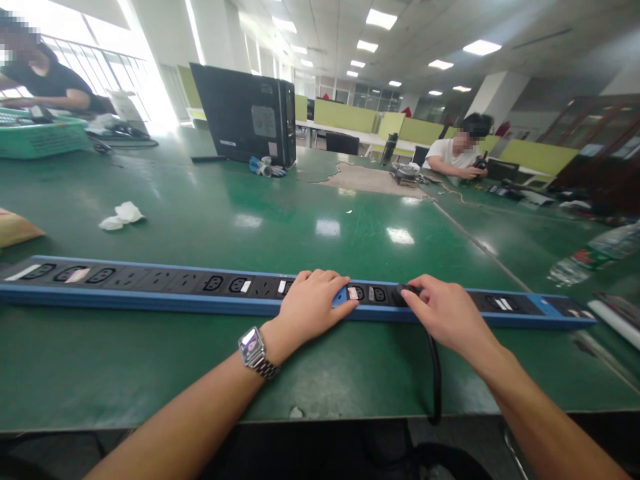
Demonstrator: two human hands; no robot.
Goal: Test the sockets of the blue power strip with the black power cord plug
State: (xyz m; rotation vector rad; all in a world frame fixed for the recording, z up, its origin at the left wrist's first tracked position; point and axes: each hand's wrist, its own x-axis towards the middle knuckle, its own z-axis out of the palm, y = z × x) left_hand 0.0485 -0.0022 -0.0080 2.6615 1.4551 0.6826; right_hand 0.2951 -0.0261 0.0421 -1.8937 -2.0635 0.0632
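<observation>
A long blue power strip (pixel 165 305) with black sockets lies across the table in front of me. My left hand (pixel 313 300), with a watch (pixel 253 347) on its wrist, is clasped over the strip's middle, thumb on the near edge and fingers toward the far side. To its right, my right hand (pixel 450 313) pinches a black plug (pixel 399 293) at one of the sockets. How deep the plug sits is hidden by my fingers. From under that hand a black cable (pixel 437 373) hangs over the table's front edge. White labels mark several sockets.
On the green table (pixel 200 220) lie crumpled tissue (pixel 123 215), gloves (pixel 267 167) beside a black computer case (pixel 245 117), and a plastic bottle (pixel 595 257) at right. A green basket (pixel 45 139) stands far left. Two people sit across the table.
</observation>
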